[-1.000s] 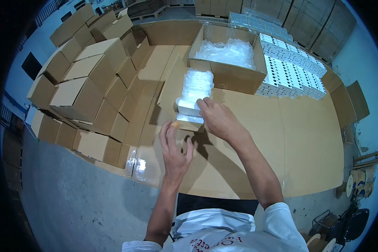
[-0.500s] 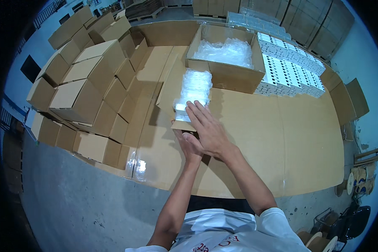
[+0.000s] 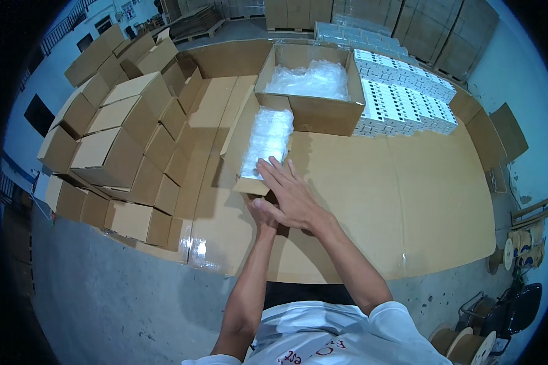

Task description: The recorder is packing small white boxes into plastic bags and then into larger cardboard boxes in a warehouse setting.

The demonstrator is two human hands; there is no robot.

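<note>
A long, narrow open cardboard box lies on the brown cardboard surface, filled with clear plastic packets. My right hand lies flat at the box's near end, fingers spread, fingertips touching the packets and the rim. My left hand sits just below the near end of the box. The right hand covers most of it, so its fingers are hidden.
A large open carton with plastic bags stands behind the narrow box. Rows of small white boxes lie to its right. Stacked brown cartons fill the left. Clear wrap lies at the near edge. Cable spools sit at right.
My left hand has moved up from the cardboard surface to the box's near end, under my right hand. My right hand has slid back from the packets and flattened.
</note>
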